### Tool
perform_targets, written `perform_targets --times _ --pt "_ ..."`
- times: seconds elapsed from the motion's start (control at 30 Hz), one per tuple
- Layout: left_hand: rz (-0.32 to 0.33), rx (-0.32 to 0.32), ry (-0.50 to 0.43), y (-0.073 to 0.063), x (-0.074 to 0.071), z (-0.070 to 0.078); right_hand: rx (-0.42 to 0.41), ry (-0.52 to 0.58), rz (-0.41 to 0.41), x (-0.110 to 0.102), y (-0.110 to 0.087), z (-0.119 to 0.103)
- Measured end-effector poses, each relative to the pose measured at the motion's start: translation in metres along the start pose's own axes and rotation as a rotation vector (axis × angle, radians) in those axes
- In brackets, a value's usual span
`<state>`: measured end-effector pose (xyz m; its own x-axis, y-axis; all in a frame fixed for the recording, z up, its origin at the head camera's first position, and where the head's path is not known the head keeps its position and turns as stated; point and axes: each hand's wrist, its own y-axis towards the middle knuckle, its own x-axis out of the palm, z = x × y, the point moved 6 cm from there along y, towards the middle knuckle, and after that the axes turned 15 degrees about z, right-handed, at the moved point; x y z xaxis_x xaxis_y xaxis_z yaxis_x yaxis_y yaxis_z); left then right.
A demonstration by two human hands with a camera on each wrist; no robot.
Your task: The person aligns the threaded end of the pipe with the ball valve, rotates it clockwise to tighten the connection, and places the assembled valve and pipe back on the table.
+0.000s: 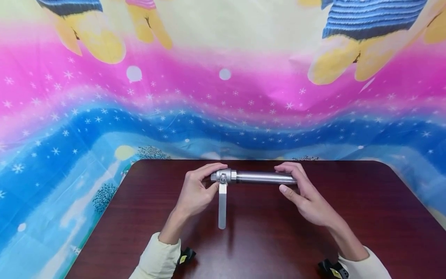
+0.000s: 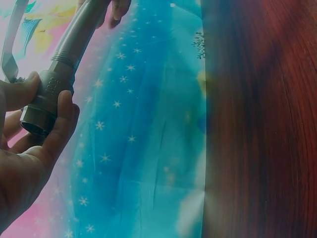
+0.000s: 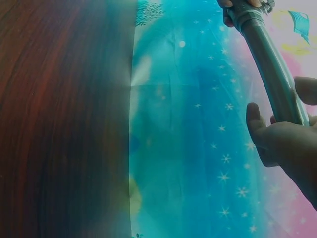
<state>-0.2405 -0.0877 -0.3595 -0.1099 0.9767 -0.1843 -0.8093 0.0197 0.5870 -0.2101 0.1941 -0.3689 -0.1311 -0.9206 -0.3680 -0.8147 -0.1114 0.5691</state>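
A metal ball valve [image 1: 223,176] with a long flat lever handle [image 1: 222,207] hanging down is held above the table. A smooth steel pipe [image 1: 259,178] runs sideways from its right end, threads showing at the joint in the left wrist view. My left hand [image 1: 195,193] pinches the valve body [image 2: 49,89] between thumb and fingers. Around the pipe's far end, my right hand [image 1: 311,199] is spread, thumb below and fingers above, with gaps beside the pipe. In the right wrist view the pipe's end [image 3: 290,106] meets the palm area; contact there is partly hidden.
A dark red wooden table [image 1: 271,240] with rounded far corners lies beneath. Behind it hangs a colourful printed cloth [image 1: 223,104] with snowflakes. Black straps with devices [image 1: 187,255] are worn at both wrists, near pale sleeves [image 1: 156,257].
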Motion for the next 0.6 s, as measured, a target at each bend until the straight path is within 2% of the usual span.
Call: perform_targets --times 0.37,0.6 --pt "-0.008 -0.011 -0.017 -0.0002 0.0001 0.0009 -0.055 -0.015 0.056 -0.0014 0.0025 -0.0029" --pt "-0.004 -0.003 -0.022 -0.0005 0.0005 0.001 -0.015 -0.011 0.057 -0.003 0.0041 -0.0006"
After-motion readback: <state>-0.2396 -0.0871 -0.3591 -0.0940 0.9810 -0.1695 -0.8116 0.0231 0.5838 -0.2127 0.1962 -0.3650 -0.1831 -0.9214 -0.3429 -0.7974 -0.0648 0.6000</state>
